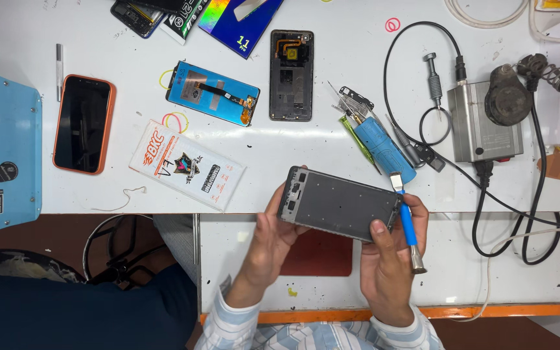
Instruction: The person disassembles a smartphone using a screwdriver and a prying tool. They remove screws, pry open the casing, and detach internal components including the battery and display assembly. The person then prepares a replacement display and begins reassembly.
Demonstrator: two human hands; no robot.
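Both hands hold a bare grey phone frame (341, 204), flat and slightly tilted, above the near edge of the white table (358, 136). My left hand (273, 243) grips its left end. My right hand (390, 259) grips the right end, thumb on top, and also holds a blue-handled scraper tool (408, 223) with its metal blade (396, 181) pointing up past the frame's right edge.
On the table lie an orange-cased phone (83, 124), a blue-backed display panel (214, 94), a dark phone back housing (291, 76), a white packet (186, 165), a blue tool holder (384, 148), a grey metal box (481, 123) with black cables, and a light-blue machine (1, 149) at left.
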